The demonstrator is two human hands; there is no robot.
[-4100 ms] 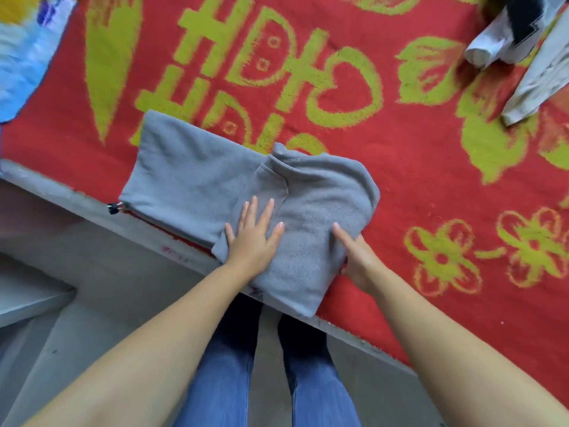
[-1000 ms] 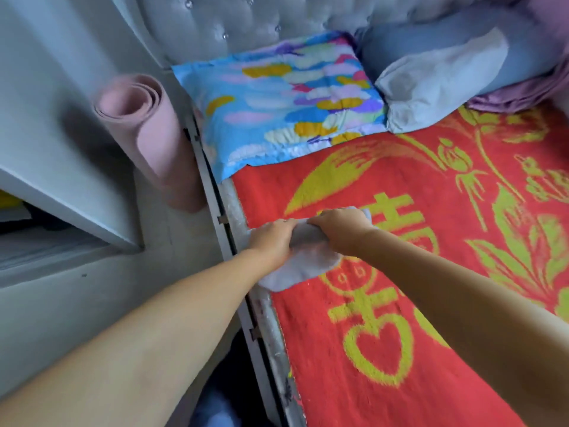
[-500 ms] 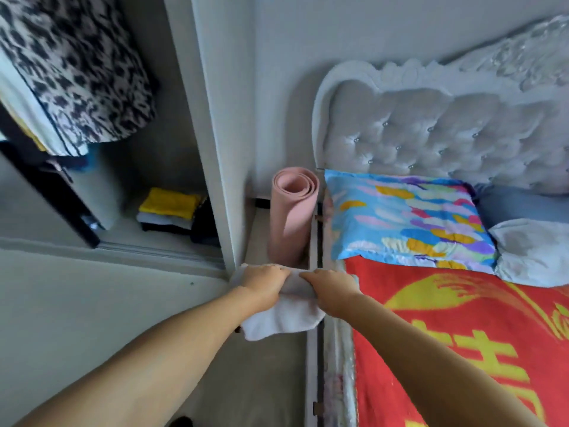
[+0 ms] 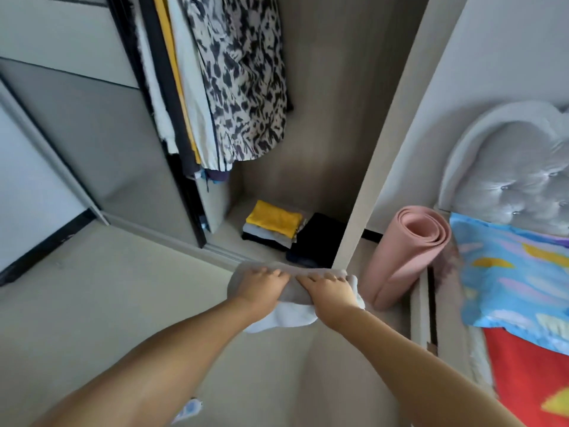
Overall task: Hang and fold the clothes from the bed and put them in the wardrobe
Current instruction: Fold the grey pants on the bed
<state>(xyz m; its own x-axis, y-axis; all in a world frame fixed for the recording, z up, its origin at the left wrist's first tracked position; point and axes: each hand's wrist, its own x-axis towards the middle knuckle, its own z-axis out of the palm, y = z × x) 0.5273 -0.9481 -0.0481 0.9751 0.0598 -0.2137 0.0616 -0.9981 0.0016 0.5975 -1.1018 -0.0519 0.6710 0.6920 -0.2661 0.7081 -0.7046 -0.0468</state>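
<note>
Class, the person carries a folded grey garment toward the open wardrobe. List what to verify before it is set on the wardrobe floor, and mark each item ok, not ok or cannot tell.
1. Left hand holds the folded grey garment: ok.
2. Right hand holds it too: ok.
3. Garment still folded: ok on top; underside cannot tell.
4. Wardrobe open: ok.
5. Bare floor beside the yellow-topped stack and the dark pile: ok, to the left of the stack.
6. Hanging clothes clear of the floor: ok.
</note>
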